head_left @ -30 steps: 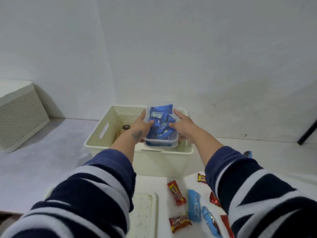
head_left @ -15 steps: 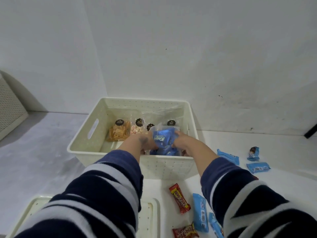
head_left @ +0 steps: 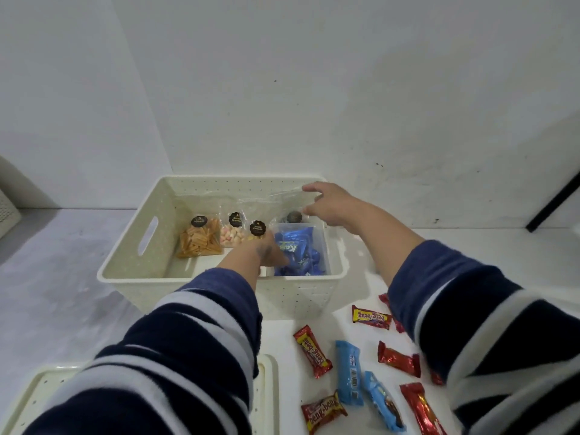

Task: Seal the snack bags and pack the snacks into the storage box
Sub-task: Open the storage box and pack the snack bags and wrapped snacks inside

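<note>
The cream storage box (head_left: 150,271) stands in the middle of the table. Inside, along its back wall, lean an orange chips bag (head_left: 199,240), a pink sweets bag (head_left: 232,235) and a third bag (head_left: 257,230), each with a dark sticker. A clear container of blue-wrapped snacks (head_left: 301,249) sits in the box's right end. My left hand (head_left: 265,251) reaches into the box and holds the container's left rim. My right hand (head_left: 329,204) is over the box's back right corner, pinching the top of a clear snack bag (head_left: 282,199) that stands behind the container.
The box lid (head_left: 266,387) lies at the lower left under my sleeve. Several loose bars lie on the table at the front right, among them a red bar (head_left: 312,351) and a blue bar (head_left: 348,372). A perforated bin (head_left: 6,211) is far left, a black pole (head_left: 552,208) far right.
The clear container went from above the box's front rim down into its right end. My right hand let go of it and rose to the clear bag's top.
</note>
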{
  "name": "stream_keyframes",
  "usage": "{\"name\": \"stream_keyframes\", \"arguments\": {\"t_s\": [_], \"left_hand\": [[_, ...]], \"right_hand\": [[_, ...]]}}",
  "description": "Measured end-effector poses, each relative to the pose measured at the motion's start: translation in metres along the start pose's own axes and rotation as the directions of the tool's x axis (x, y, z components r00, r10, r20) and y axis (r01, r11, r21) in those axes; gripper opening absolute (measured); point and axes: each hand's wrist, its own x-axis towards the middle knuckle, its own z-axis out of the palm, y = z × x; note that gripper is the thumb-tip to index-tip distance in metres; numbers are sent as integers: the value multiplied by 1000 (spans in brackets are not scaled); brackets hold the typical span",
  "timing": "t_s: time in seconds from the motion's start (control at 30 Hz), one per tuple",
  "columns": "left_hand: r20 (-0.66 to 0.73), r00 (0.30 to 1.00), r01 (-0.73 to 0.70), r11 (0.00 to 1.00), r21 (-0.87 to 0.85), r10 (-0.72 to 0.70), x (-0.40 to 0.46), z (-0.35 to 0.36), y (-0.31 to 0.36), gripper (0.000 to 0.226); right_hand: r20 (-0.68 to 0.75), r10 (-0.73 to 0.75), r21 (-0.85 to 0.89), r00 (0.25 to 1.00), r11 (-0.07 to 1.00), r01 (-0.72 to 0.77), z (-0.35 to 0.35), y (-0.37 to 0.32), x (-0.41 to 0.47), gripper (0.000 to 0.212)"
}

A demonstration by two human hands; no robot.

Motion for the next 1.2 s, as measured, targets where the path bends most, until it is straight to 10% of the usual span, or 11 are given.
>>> {"name": "stream_keyframes", "arguments": {"t_s": [0.2,0.57,1.2], "left_hand": [[-327,936,-162,985,-62,133,-25,-18,36,61],[-297,885,-344,934,99,358,-112,39,124,51],[-204,974,-117,991,-70,101,-213,280,202,59]], "right_hand": [[-39,-83,-292,996,954,68,-38,26,-31,48],[101,139,-580,985,813,-55,-95,110,-140,51],[277,135,-560,951,827,46,-152,329,-314,61]]}}
